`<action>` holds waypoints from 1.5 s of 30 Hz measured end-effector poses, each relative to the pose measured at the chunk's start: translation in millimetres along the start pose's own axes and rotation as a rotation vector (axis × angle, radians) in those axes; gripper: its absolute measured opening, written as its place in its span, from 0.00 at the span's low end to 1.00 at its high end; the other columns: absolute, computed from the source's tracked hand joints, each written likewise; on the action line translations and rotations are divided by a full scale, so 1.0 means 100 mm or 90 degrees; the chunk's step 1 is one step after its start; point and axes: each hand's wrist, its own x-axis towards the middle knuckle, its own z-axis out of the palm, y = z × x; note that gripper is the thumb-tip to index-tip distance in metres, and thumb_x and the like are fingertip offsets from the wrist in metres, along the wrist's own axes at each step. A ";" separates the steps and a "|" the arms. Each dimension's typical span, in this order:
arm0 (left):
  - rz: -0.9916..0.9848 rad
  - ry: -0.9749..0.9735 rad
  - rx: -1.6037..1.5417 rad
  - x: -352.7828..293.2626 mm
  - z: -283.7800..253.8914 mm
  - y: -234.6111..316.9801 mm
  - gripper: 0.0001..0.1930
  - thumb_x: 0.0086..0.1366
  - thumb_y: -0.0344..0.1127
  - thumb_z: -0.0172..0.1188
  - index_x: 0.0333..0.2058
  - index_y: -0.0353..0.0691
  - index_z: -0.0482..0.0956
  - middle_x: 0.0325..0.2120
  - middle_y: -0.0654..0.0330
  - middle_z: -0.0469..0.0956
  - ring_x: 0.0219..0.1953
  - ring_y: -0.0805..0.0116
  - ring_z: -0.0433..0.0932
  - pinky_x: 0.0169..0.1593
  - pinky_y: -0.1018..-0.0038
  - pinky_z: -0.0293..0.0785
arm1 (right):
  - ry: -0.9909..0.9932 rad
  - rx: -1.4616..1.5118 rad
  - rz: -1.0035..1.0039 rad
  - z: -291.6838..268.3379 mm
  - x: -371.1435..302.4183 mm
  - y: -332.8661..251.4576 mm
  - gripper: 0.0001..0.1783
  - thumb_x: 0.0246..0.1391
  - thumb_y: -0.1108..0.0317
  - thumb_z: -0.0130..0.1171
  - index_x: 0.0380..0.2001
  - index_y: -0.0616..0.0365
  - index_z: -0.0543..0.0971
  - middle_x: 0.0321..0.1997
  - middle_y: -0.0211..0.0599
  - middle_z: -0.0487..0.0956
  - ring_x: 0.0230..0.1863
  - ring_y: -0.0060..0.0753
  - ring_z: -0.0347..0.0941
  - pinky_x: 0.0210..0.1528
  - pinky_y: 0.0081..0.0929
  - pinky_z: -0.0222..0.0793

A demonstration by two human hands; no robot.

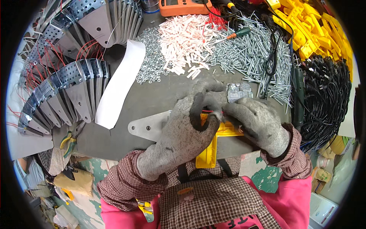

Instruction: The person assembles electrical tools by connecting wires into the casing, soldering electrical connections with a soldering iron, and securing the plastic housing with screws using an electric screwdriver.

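Both my hands wear grey, dirt-stained gloves and meet over the middle of the worktable. My left hand (187,118) pinches thumb against forefinger, and a short piece of red wire (207,112) shows at the pinch. Close beside it, my right hand (263,121) has its fingers closed; what they hold is hidden. Beneath the hands lies a yellow plastic housing (207,154), partly covered by them. A flat metal plate (146,127) with holes sticks out to the left from under my left hand. Just beyond my right fingers sits a small translucent grey block (239,91).
Rows of metal brackets (80,103) with red wires stand at left, beside a white paper strip (121,84). Beyond are nuts (150,53), pale sleeves (187,38), screws (251,49), a screwdriver (239,33) and an orange meter (185,8). Black cables (324,99) and yellow housings (316,30) pile up at right.
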 end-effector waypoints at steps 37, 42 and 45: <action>0.249 -0.283 0.590 0.00 -0.54 0.22 0.21 0.51 0.37 0.64 0.46 0.48 0.81 0.44 0.60 0.75 0.46 0.57 0.73 0.48 0.62 0.70 | -0.109 0.758 0.335 0.19 0.16 0.30 0.10 0.61 0.64 0.56 0.31 0.59 0.75 0.25 0.20 0.70 0.26 0.10 0.63 0.28 0.15 0.59; 0.349 -0.394 0.701 0.16 -0.62 0.36 0.19 0.50 0.40 0.63 0.43 0.49 0.81 0.44 0.62 0.75 0.46 0.59 0.74 0.49 0.62 0.70 | -0.139 0.750 0.340 0.20 0.13 0.33 0.10 0.61 0.62 0.56 0.31 0.59 0.75 0.25 0.23 0.71 0.28 0.12 0.64 0.30 0.18 0.61; 0.365 -0.384 0.669 0.15 -0.57 0.42 0.16 0.52 0.41 0.61 0.42 0.49 0.81 0.44 0.62 0.75 0.45 0.61 0.74 0.47 0.62 0.71 | -0.128 0.735 0.322 0.21 0.10 0.34 0.12 0.60 0.61 0.56 0.32 0.59 0.75 0.25 0.25 0.71 0.30 0.14 0.66 0.33 0.20 0.62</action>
